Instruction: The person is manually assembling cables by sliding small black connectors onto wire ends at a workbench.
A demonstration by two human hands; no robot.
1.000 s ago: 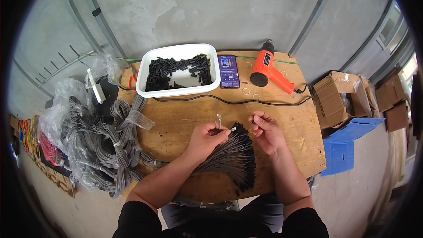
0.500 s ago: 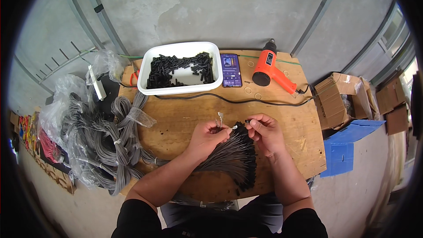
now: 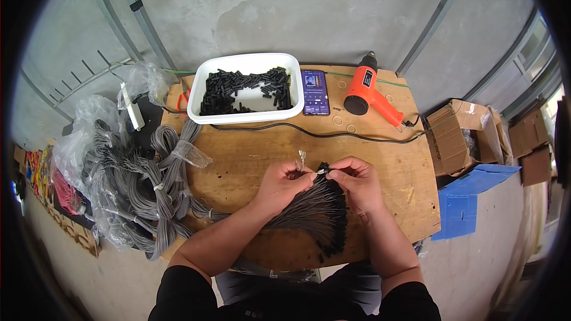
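My left hand (image 3: 284, 185) is closed on grey wires; one shiny metal terminal (image 3: 303, 156) sticks up above its fingers and another sits at its fingertips. Pinched in my right hand (image 3: 357, 182) is a short black sleeve (image 3: 325, 169), which meets that second terminal. Whether the sleeve is over the terminal or only touching it is too small to tell. Beneath both hands a bundle of grey wires (image 3: 303, 217) fans out on the wooden table (image 3: 238, 154), its right-hand ends capped with black sleeves (image 3: 339, 226).
At the back stands a white tub (image 3: 196, 104) of loose black sleeves, beside a phone (image 3: 315, 92) and an orange heat gun (image 3: 366, 92). A black cord (image 3: 285, 126) crosses the table. Coiled grey wires (image 3: 157, 184) and plastic film crowd the left; cardboard boxes (image 3: 467, 134) stand right.
My right hand has shifted left, bringing the black sleeve up against the terminal at my left fingertips. The view has shifted slightly.
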